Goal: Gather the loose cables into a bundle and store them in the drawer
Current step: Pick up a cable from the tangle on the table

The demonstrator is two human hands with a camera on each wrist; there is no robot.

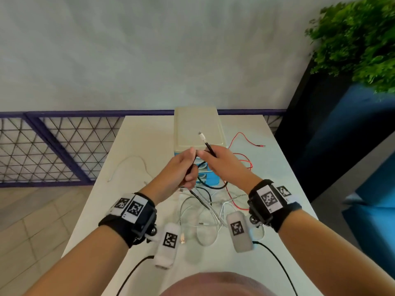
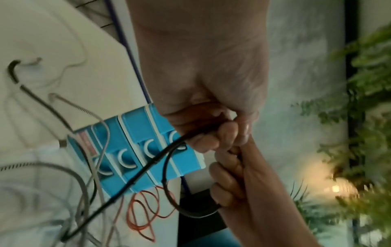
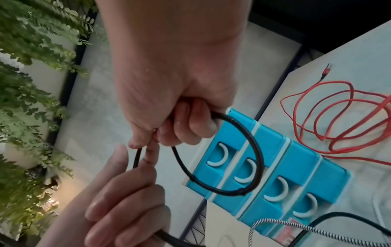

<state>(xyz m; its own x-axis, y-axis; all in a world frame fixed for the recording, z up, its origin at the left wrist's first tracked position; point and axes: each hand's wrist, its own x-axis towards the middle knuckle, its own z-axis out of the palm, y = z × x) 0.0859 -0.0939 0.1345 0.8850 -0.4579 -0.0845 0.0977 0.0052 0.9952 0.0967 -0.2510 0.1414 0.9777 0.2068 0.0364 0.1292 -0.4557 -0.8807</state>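
Above the white table [image 1: 275,167], both hands hold one black cable [image 1: 210,149]. My left hand [image 1: 190,165] grips it in a fist, and my right hand [image 1: 208,155] pinches it just below its white plug [image 1: 202,136], which points up. A loop of this black cable [image 3: 256,160] hangs between the hands in front of the drawer unit [image 1: 196,127], whose several blue drawers [image 2: 135,150] are shut. A red cable [image 1: 241,159] lies to the right of the unit, a thin white cable [image 1: 136,161] to the left. White and braided cables [image 1: 205,210] lie tangled below the hands.
Two white tagged packs [image 1: 168,242] with black leads lie near the table's front edge. A plant [image 1: 359,39] and a dark partition [image 1: 320,135] stand to the right. A mesh railing [image 1: 53,146] runs behind the table on the left.
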